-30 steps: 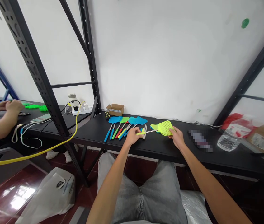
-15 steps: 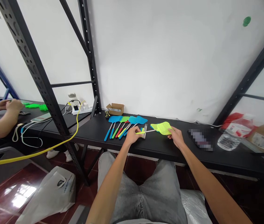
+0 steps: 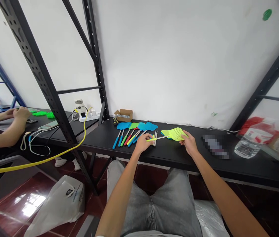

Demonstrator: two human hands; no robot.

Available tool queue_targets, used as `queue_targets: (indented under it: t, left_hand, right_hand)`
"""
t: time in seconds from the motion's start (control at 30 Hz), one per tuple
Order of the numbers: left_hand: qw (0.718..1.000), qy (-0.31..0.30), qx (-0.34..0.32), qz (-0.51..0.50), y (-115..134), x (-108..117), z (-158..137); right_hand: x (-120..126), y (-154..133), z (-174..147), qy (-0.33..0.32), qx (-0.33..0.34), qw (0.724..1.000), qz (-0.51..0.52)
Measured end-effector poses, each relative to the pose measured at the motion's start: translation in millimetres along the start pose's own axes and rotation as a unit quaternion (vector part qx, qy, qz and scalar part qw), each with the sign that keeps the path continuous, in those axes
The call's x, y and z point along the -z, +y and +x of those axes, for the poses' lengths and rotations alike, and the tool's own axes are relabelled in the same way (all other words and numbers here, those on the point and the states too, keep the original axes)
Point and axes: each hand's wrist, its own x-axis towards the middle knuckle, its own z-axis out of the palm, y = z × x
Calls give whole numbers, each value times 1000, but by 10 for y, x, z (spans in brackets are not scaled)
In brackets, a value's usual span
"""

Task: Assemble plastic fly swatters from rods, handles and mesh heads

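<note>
Between my hands is a yellow-green fly swatter [image 3: 177,134], its perforated head to the right and its metal rod running left. My left hand [image 3: 144,143] is closed around the yellow handle. With fingers and thumb, my right hand [image 3: 188,142] grips the right edge of the head. Under that head lie more loose swatter heads [image 3: 164,133], partly hidden. Thin metal rods [image 3: 155,135] rest beside my left hand. Left of it, several fly swatters [image 3: 127,133] with blue, green, red and yellow handles lie in a row on the black table [image 3: 100,138].
An open cardboard box [image 3: 123,115] stands at the back. A blurred dark object [image 3: 215,147] and a clear plastic bottle [image 3: 246,146] are on the right. A yellow cable [image 3: 55,155] crosses past the rack post [image 3: 38,72]. Another person's hands [image 3: 21,114] work at far left.
The view has shifted slightly, moving the scene a little to the right. Both hands keep hold of the yellow-green fly swatter; its head has tilted slightly.
</note>
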Motion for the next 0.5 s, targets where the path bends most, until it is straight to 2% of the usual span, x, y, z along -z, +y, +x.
queue_targets:
  t: [0.13, 0.33, 0.4, 0.5]
  left_hand:
    - [999, 30, -11, 2, 23, 15, -16]
    - [976, 169, 27, 136, 143, 28, -104]
    - [966, 183, 46, 177, 175, 20, -125]
    - [958, 172, 65, 219, 190, -1, -132]
  right_hand:
    - [-4, -32, -25, -8, -4, 999, 32]
    - [-15, -94, -79, -18, -6, 999, 38]
    - [-18, -98, -83, -20, -4, 999, 38]
    - [-20, -93, -80, -20, -3, 999, 36]
